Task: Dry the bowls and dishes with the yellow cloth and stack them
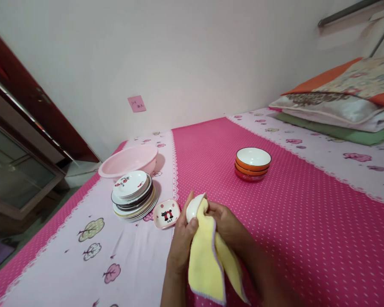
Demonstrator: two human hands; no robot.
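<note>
My left hand [181, 241] is closed round a small white bowl [193, 207], thumb on its near side. The bowl is tilted, and the cloth hides much of it. A yellow cloth [205, 256] with a lilac edge covers the bowl's right side and hangs down between my wrists. My right hand [225, 221] grips the cloth against the bowl, its fingertips partly hidden behind. Just left of my hands lies a small square dish [166, 214] with pink dots and a cat picture.
A stack of plates [134, 198] stands at the left, before a pink basin [129, 160]. Several stacked bowls [252, 164], orange and red, stand right of centre on the pink dotted bedspread [205, 157]. Folded bedding [342, 111] lies at the far right, against the wall.
</note>
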